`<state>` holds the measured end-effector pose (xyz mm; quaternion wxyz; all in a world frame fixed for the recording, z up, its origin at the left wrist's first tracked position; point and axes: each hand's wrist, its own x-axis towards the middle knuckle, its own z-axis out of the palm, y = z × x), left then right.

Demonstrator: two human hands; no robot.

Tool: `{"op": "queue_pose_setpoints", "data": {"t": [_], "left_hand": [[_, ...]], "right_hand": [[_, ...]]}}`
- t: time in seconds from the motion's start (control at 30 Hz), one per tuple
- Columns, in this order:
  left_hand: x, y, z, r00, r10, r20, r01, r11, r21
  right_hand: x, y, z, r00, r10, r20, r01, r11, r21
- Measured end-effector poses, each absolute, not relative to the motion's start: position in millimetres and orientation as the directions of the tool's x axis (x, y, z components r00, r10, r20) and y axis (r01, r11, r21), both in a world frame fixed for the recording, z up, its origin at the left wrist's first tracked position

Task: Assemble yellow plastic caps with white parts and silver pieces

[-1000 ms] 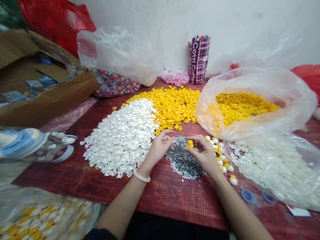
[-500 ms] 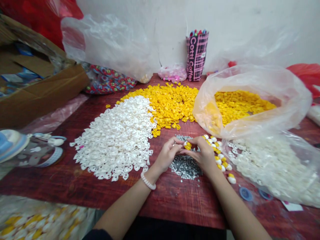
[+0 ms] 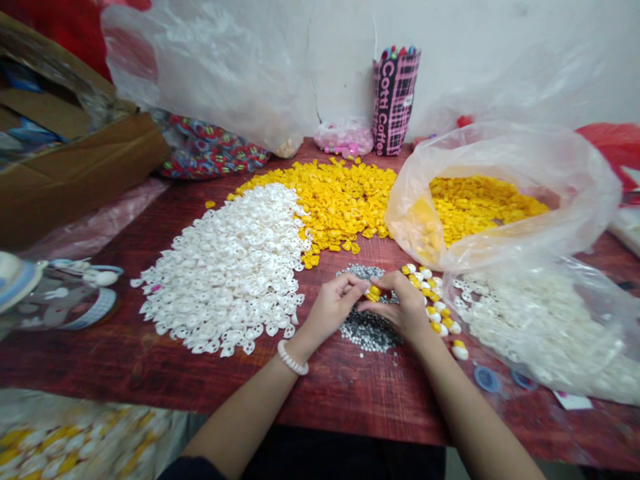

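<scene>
Yellow piece (image 3: 373,294) is up between both hands, over the silver discs (image 3: 371,331) on the red table (image 3: 360,400). Head view is all I've got.

Right hand (image 3: 407,308): narrow grip, thumb below and fingers above, holding the yellow piece from its right side. Left hand (image 3: 333,307): thumb and index pinched closed right at the piece's left side. I can't tell what, if anything, sits between those tips; too small and blurred. Pale coiled band (image 3: 293,357) on the left wrist.

Just right of the right hand I have a cluster of yellow-and-white pieces (image 3: 436,300), with one lone piece (image 3: 459,350) nearer the wearer. Blue ring (image 3: 487,379) lies below that, second blue ring (image 3: 523,380) to its right, partly under plastic.

Left of the discs: big white pile (image 3: 225,273), flat parts with holes, one pink bit in it. Yellow pile (image 3: 345,200) behind, touching the white one. To its right, a clear bag (image 3: 545,233) lies open with more yellow parts inside; nearer me, a second clear bag (image 3: 555,327) with white parts.

Back edge: pink-and-black Cotti Coffee bag (image 3: 395,103) upright by the wall, small pink bag (image 3: 345,137) beside it. Left side: cardboard box (image 3: 80,167), and a transparent jar (image 3: 60,300) at the frame edge. Lower left, below table level: plastic with yellow-and-white items (image 3: 90,440).
</scene>
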<state>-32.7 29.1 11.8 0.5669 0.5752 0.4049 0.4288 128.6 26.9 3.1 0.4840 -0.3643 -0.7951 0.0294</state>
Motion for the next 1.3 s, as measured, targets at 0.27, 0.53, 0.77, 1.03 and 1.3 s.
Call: {"op": "queue_pose_setpoints", "data": {"t": [0.27,0.53,0.77,1.03,1.3], "left_hand": [[-32.3,26.2,12.3,0.374,0.927,-0.012,-0.048,0.033,0.998],[-34.6,28.9,9.9,0.508,0.86,-0.046,-0.086,0.103,0.991],[-29.1,27.8,10.5,0.56,0.812,-0.163,-0.347,0.409,0.844],[-34.4,31.4,9.3,0.518,0.834,-0.19,-0.492,0.472,0.732],[-24.0,26.3,6.3,0.454,0.861,-0.228,-0.468,0.449,0.761]], "right_hand": [[134.3,27.5,-0.2,-0.322,0.588,0.742,0.535,0.76,-0.369],[133.4,25.5,6.7,-0.345,0.691,0.635,0.507,0.707,-0.493],[159.9,27.6,31.3,-0.273,0.863,0.424,0.627,0.494,-0.602],[276.3,7.6,26.7,0.175,0.978,0.115,0.961,-0.144,-0.238],[286.4,1.4,2.8,0.115,0.991,0.07,0.993,-0.113,-0.028]]}}
